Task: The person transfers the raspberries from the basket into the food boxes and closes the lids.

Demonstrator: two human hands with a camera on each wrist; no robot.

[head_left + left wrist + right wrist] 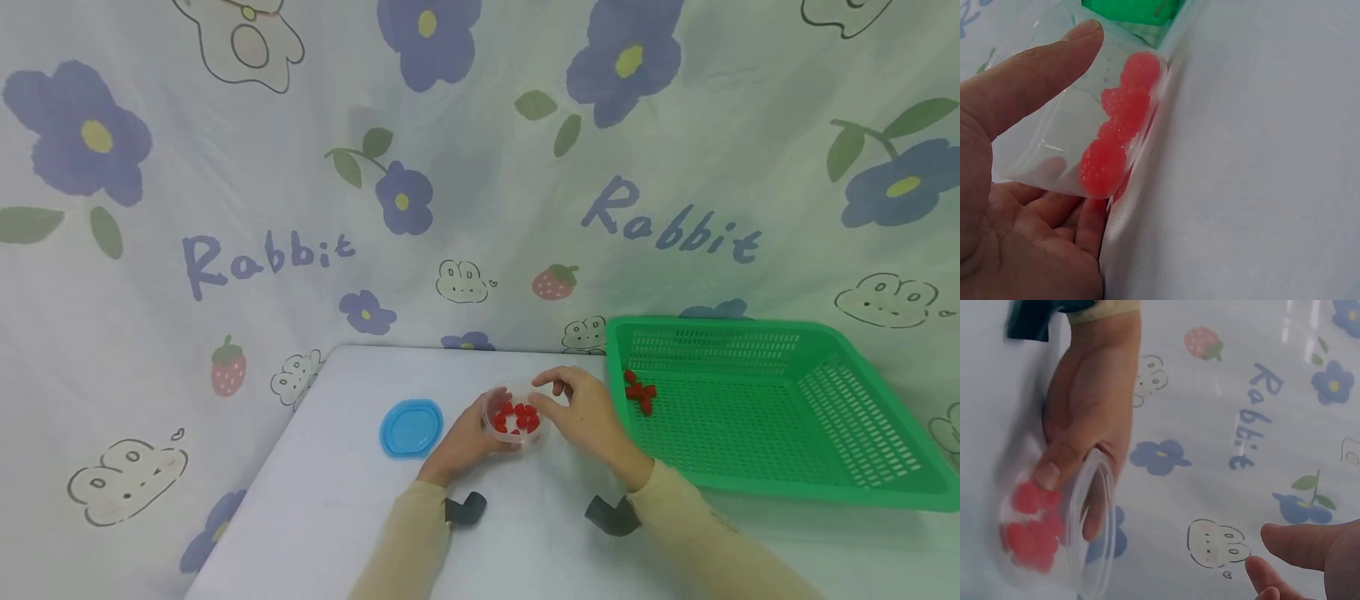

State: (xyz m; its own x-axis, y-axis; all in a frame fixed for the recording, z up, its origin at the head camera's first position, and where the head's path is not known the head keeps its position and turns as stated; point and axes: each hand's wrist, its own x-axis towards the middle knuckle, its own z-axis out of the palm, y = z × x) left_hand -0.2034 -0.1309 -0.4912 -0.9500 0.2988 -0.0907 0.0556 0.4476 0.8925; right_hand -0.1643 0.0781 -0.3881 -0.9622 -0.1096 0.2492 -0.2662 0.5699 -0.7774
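A clear round plastic tub [491, 427] stands at the middle of the white table, several red raspberries [1125, 112] lying in its bottom. My left hand [468, 440] grips the tub from its left side; the left wrist view shows the thumb along the wall and the fingers curled at the other side. Just right of the tub's rim is my right hand [583, 410]. Its thumb and fingers are apart with nothing between them in the right wrist view.
A blue lid [411, 428] lies on the table left of the tub. To the right stands a green slotted basket [750, 433], with several more red raspberries [640, 393] near its left wall. A printed cloth [480, 208] hangs behind the table.
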